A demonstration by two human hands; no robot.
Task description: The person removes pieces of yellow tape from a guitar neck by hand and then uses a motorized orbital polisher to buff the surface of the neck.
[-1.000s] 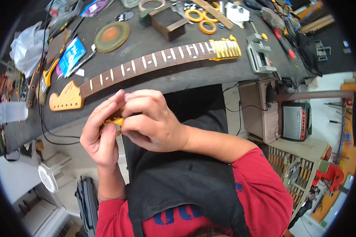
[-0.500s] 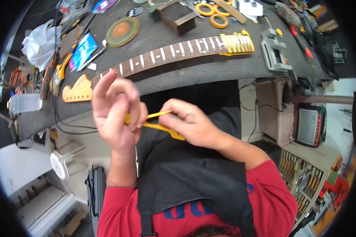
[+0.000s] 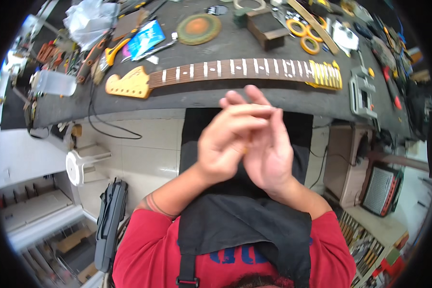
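Observation:
My left hand (image 3: pixel 218 146) is cupped over my right hand (image 3: pixel 273 158) in front of the black apron, its fingers curved round a small bit of crumpled yellow tape (image 3: pixel 245 150), mostly hidden between the palms. My right hand's fingers are stretched out, touching the left's. Beyond them, a guitar neck (image 3: pixel 170 76) lies on the bench, with a pale wood headstock (image 3: pixel 127 86) at the left, white strips along the dark fretboard and yellow tape (image 3: pixel 327 77) at the right end.
The dark bench (image 3: pixel 177 103) holds a grey vise (image 3: pixel 359 93), yellow tape rolls (image 3: pixel 310 46), a round disc (image 3: pixel 198 29), a wooden block (image 3: pixel 266 29) and several tools. Below are a white stool (image 3: pixel 74 168), a grey case (image 3: pixel 110 225) and an amplifier (image 3: pixel 379 189).
My hands have shifted right and come back together, left over right; the yellow tape that was stretched between them is now mostly hidden. The view has turned, showing more floor on the left.

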